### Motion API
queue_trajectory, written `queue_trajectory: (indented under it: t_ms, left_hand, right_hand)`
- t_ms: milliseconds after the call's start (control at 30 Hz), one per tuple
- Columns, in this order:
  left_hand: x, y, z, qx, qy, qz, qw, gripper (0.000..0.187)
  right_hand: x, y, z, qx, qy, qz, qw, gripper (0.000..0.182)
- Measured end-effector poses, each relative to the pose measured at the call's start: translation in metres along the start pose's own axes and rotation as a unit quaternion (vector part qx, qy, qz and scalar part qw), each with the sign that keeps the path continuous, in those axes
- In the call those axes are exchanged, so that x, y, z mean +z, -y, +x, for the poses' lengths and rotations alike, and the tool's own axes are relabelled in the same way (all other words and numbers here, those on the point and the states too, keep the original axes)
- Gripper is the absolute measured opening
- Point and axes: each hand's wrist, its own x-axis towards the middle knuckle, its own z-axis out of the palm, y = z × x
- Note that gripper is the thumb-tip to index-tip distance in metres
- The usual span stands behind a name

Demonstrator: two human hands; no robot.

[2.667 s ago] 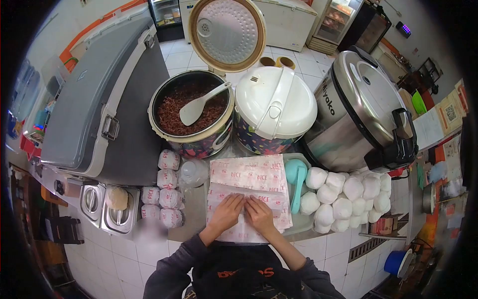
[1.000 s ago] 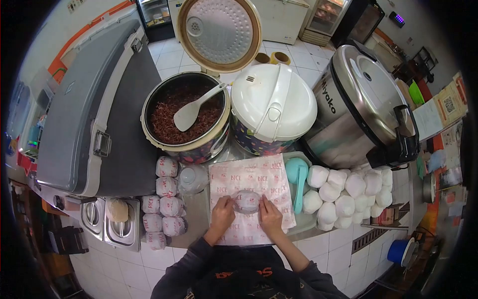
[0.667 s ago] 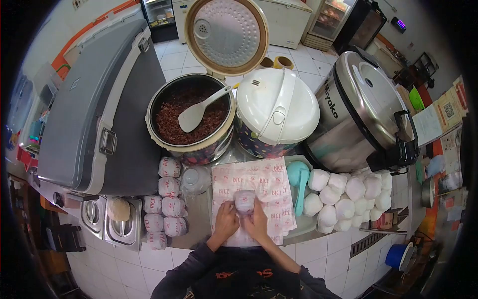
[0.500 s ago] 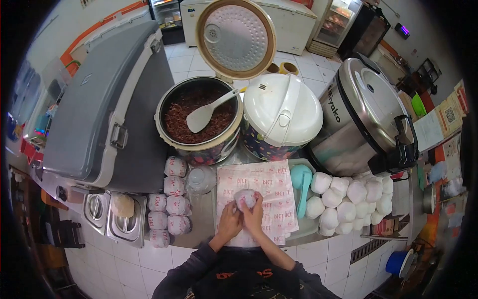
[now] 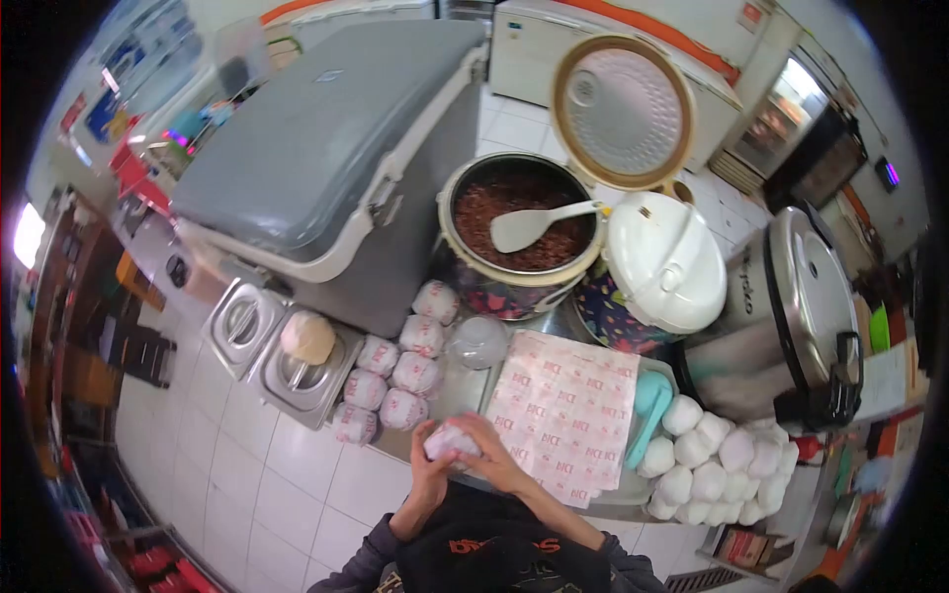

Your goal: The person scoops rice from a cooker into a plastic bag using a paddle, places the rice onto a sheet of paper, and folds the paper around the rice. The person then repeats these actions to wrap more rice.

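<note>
While hands point(image 5: 488, 451) clasp parcel point(image 5: 450, 444), papers point(image 5: 568, 410) nearby

"What's the floor point(image 5: 306, 499) like?"
"White tiles, with a dark grate point(image 5: 704, 580)."
"And behind?"
"White chest freezer point(image 5: 522, 64), lit glass-door fridge point(image 5: 778, 121), purple light point(image 5: 892, 175) on a pale wall point(image 5: 895, 128)."

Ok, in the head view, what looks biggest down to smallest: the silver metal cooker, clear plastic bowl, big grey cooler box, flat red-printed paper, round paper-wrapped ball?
Grey cooler box
Silver cooker
Printed paper
Clear bowl and wrapped ball: too alike to rank; the ball is partly covered.
</note>
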Motion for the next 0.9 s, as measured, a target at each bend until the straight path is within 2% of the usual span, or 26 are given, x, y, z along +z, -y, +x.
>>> queue_trajectory:
  t_ms: [67, 167, 200, 300, 333, 433, 533, 600, 633, 700, 767, 800, 867, 900]
  left_hand:
    - [-0.027, 0.001, -0.012, 0.041, -0.076, 0.057, 0.995, 0.055]
    - [-0.062, 0.014, -0.015, 0.090, -0.224, 0.086, 0.967, 0.053]
    - [-0.062, 0.009, -0.010, 0.106, -0.251, 0.110, 0.956, 0.050]
    - [-0.047, 0.002, -0.006, 0.091, -0.319, 0.179, 0.926, 0.049]
    - [-0.064, 0.017, 0.000, 0.132, -0.285, 0.218, 0.924, 0.047]
    - [-0.086, 0.028, -0.003, 0.165, -0.342, 0.309, 0.872, 0.045]
    - [-0.062, 0.007, -0.013, 0.115, -0.342, 0.135, 0.923, 0.043]
    - [-0.074, 0.018, -0.008, 0.128, -0.332, 0.118, 0.927, 0.040]
    - [-0.080, 0.023, -0.005, 0.136, -0.325, 0.108, 0.930, 0.038]
    - [-0.098, 0.025, 0.000, 0.143, -0.319, 0.189, 0.918, 0.034]
    - [-0.103, 0.020, 0.000, 0.140, -0.310, 0.221, 0.914, 0.032]
    - [-0.101, 0.014, -0.003, 0.135, -0.302, 0.213, 0.919, 0.031]
    - [-0.101, 0.009, -0.008, 0.121, -0.302, 0.199, 0.924, 0.031]
    - [-0.096, 0.007, -0.012, 0.153, -0.308, 0.286, 0.894, 0.032]
  right_hand:
    - [0.020, 0.002, 0.006, -0.016, 0.047, -0.044, 0.998, 0.049]
    - [0.053, -0.017, 0.002, 0.012, 0.054, -0.133, 0.990, 0.049]
    - [0.060, -0.015, 0.004, -0.050, 0.048, -0.163, 0.984, 0.049]
    - [0.066, -0.008, 0.009, -0.104, 0.059, -0.266, 0.956, 0.053]
    - [0.068, -0.011, 0.012, -0.117, 0.061, -0.278, 0.952, 0.054]
    - [0.073, -0.022, 0.021, -0.141, 0.067, -0.306, 0.939, 0.057]
    - [0.084, -0.023, 0.025, -0.131, 0.073, -0.306, 0.940, 0.055]
    - [0.084, -0.022, 0.035, -0.131, 0.068, -0.292, 0.945, 0.051]
    - [0.078, -0.015, 0.040, -0.103, 0.081, -0.276, 0.952, 0.047]
    - [0.054, 0.007, 0.042, -0.046, 0.107, -0.243, 0.963, 0.039]
    - [0.004, 0.040, 0.065, -0.085, 0.067, -0.198, 0.974, 0.026]
    - [-0.026, 0.055, 0.083, -0.115, 0.007, -0.191, 0.975, 0.017]
    - [-0.102, 0.088, 0.127, -0.195, -0.108, -0.290, 0.931, 0.013]
    - [-0.137, 0.110, 0.148, -0.184, -0.139, -0.278, 0.933, 0.014]
